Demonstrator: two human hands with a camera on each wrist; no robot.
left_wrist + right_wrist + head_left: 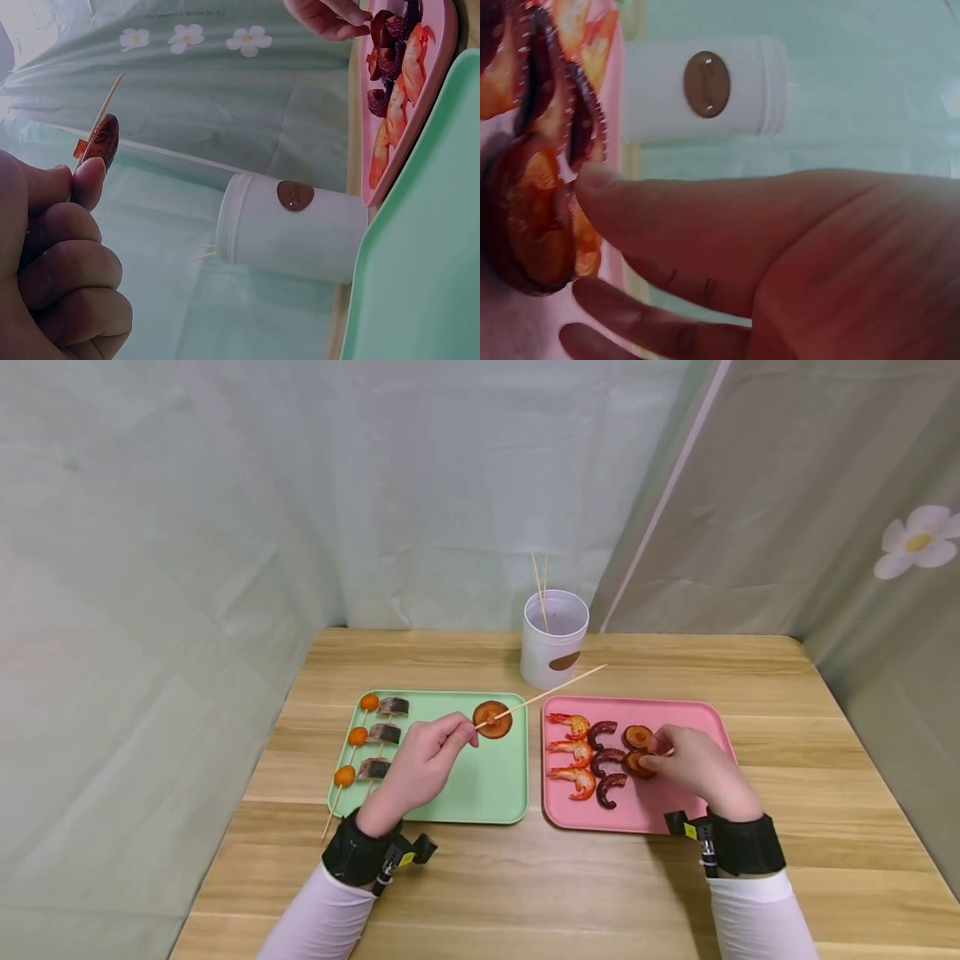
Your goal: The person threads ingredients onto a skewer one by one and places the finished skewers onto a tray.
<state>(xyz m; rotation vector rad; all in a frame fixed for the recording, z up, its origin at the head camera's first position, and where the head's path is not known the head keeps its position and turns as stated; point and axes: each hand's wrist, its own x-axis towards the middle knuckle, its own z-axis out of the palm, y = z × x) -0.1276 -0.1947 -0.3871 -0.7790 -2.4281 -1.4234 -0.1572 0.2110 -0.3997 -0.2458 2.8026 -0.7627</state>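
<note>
My left hand [431, 756] pinches a thin wooden skewer [555, 693] between thumb and forefinger, its bare length slanting up to the right. A brown mushroom slice [103, 141] is threaded on it close to my fingertips, over the green tray [487, 797] in the head view. My right hand [693, 764] reaches low over the pink tray [693, 714]. Its thumb and fingers are apart, with the tips right at the edge of a mushroom slice [532, 217]; another mushroom slice [637, 737] lies just beyond.
On the pink tray, shrimp [573, 753] and curled octopus tentacles [609, 762] lie left of the mushrooms. Skewers with orange balls [357, 737] and fish pieces [384, 733] lie on the green tray's left. A white cup [543, 652] holding a few skewers stands behind.
</note>
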